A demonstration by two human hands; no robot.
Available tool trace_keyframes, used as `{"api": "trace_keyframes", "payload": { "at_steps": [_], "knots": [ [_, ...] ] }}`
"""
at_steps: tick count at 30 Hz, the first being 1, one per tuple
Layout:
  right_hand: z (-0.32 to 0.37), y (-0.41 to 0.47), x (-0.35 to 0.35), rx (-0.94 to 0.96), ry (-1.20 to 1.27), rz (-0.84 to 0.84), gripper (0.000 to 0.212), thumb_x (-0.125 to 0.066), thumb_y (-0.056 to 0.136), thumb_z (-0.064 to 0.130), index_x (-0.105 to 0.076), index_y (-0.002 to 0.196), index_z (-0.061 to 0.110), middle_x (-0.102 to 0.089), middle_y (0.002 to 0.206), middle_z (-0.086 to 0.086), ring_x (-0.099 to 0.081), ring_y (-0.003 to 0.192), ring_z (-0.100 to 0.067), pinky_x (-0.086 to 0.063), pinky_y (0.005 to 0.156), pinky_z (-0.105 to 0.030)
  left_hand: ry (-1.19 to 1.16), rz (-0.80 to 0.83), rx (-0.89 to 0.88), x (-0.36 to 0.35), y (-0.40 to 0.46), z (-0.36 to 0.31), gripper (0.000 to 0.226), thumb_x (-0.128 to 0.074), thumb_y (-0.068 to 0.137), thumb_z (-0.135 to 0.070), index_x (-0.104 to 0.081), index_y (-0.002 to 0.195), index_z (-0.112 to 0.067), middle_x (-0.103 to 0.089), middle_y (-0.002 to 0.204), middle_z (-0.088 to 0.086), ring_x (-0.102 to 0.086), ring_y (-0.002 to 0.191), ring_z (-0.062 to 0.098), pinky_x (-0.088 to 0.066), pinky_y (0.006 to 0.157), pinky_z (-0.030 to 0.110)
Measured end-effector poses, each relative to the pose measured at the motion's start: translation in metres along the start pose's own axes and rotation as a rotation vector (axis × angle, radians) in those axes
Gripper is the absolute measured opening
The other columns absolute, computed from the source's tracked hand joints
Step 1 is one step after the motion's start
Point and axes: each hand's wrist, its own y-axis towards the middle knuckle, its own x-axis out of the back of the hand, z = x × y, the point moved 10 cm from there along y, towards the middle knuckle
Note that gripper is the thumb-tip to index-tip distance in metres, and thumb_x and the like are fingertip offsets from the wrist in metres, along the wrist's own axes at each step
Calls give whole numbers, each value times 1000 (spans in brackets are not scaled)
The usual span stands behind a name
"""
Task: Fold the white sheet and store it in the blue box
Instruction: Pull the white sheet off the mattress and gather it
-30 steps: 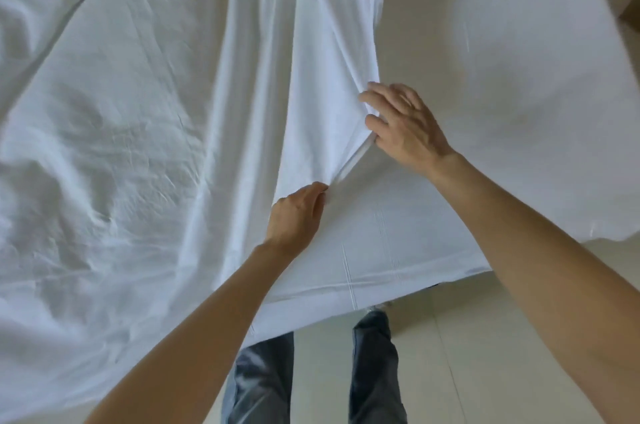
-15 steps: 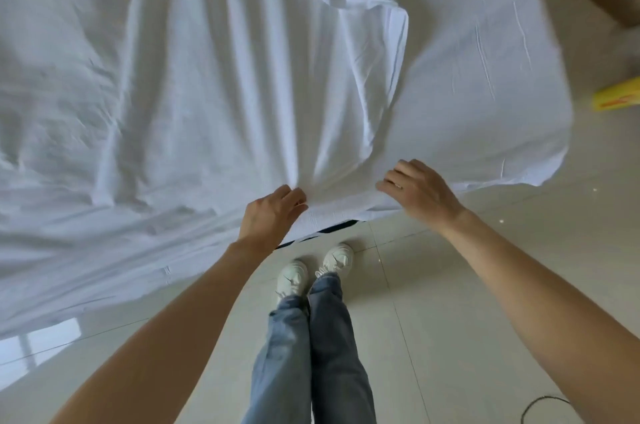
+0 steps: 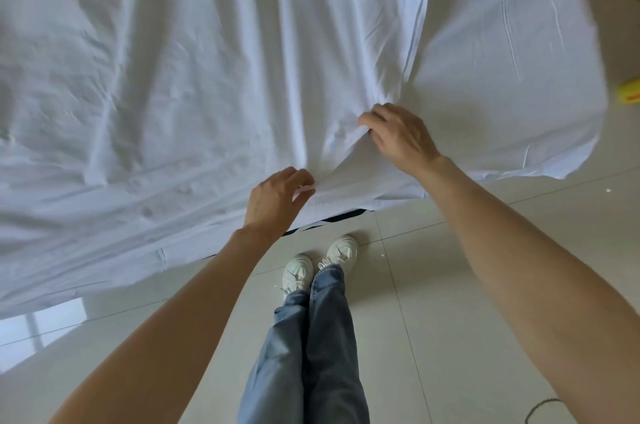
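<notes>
White sheet spreads wide over a raised surface whose dark near edge peeks out just below the cloth; we cannot tell what kind of surface it is. At the left the cloth lies rumpled and drapes over the near edge, hanging toward the pale tiled floor. Long creases run from the far side toward us through the middle of the sheet. Our left hand sits at the near edge, its fingers curled and pinching a raised ridge of the cloth. That ridge runs up and to the right to our right hand, which lies a little farther in from the near edge, fingers bent and gripping the same fold, so both hands hold the sheet close together but apart. Beyond the right hand a doubled-over flap of the sheet lies on top of the flatter layer, bunched toward the far side. Below the hands we see our legs in blue jeans and white sneakers on the floor. Right of the flap the sheet lies smoother, reaching the right corner, where it hangs over. Past that corner a yellow object sits at the frame's edge.
</notes>
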Motion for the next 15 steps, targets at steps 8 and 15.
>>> {"api": "trace_keyframes", "payload": {
  "at_steps": [8,15],
  "knots": [
    [25,-79,30,81,-102,4,17,-55,80,-5,-64,84,9,-58,76,-7,-52,74,-28,-35,68,-32,10,133,-140,-11,-43,-29,12,-73,78,-18,-63,85,-17,-62,73,-4,-58,53,20,-39,45,24],
    [35,-147,9,-291,-37,-120,15,-62,84,11,-63,99,9,-62,102,-9,-55,99,-28,-37,86,-35,71,69,181,-4,-6,20,20,-44,96,-31,-52,103,-14,-69,95,5,-64,77,34,-47,65,38]
  ]
}}
